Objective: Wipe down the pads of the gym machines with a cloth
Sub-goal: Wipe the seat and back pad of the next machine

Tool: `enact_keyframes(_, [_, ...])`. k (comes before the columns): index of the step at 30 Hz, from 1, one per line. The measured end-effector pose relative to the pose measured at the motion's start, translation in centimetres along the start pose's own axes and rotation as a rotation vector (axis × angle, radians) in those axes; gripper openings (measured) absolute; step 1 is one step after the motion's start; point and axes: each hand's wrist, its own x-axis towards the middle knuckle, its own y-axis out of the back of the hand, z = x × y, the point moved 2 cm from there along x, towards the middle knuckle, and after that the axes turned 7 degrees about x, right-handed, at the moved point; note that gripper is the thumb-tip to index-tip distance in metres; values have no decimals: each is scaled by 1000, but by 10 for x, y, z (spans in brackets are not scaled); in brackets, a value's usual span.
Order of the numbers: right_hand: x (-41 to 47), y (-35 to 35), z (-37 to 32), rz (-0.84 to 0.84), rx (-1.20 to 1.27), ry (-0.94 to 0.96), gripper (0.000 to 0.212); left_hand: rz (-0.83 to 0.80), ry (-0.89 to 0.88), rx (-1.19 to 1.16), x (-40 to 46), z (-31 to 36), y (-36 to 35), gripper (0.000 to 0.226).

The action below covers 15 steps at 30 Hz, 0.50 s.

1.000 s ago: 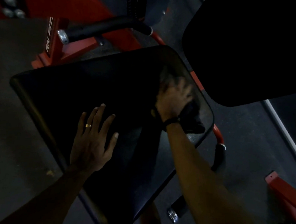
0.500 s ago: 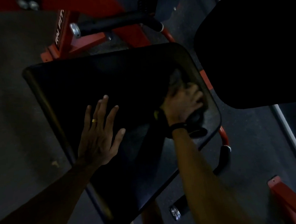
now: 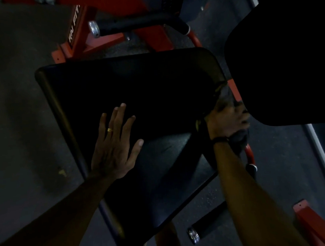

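Two hands work on one large black pad (image 3: 137, 90) of a red-framed gym machine (image 3: 89, 38), seen from above in dim light. Left hand (image 3: 115, 146) lies flat on the near left part of the pad, fingers straight and spread, a ring on one finger; it grips nothing and appears to serve as a brace. Right hand (image 3: 227, 119) is curled over a dark cloth (image 3: 239, 140), which is bunched beneath the palm and bulges out beside the wrist; the exact finger positions are blurred. Compared with the views of a second and half a second ago, the right hand and cloth have travelled outward from the inner right portion of the pad to its right edge, where they now overlap the rim close to the second, darker pad (image 3: 286, 60) at upper right. The left hand has kept its flat position on the pad throughout, and the shift of the whole scene across the picture comes from head movement. This change suggests that a wiping stroke has reached the right border of the pad, so that the right side has probably been covered. The far and left regions of the pad show no sign either way of having been wiped; the lighting is too low to judge. Remaining work, by this reading, includes the rest of this pad and the neighbouring darker pad. Black handles (image 3: 206, 226) and a dark floor (image 3: 16, 111) surround the machine.
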Motion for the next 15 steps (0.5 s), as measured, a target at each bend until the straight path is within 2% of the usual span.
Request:
enact_keyframes(1, [-1,-7,-22,-20,8,2,59,0,-3,9,0,0,0,63])
enact_keyframes(2, [-10,-12,-41,-51,-8,94,52,-2,-6,17,0,-1,0,63])
enact_keyframes(5, [-77,-11,-54,-141,-59,696,48,3,-6,37,0,-1,-1,62])
enact_keyframes(7, [-118,1,-26,-198,-41,960,59,12,4,43,0,0,0,62])
enact_keyframes(8, [-130,6,-4,-210,-39,957,67,16,10,35,-1,0,1,62])
enact_keyframes(10, [-139,18,44,-195,-32,794,77,12,7,26,-1,1,1,62])
enact_keyframes(12, [-114,19,69,-153,0,598,66,4,6,26,0,0,0,62])
enact_keyframes(14, [-64,6,56,-135,7,312,49,0,4,32,0,-1,0,62])
enact_keyframes(15, [-35,-2,38,-87,9,164,48,-1,1,33,-1,0,-1,61])
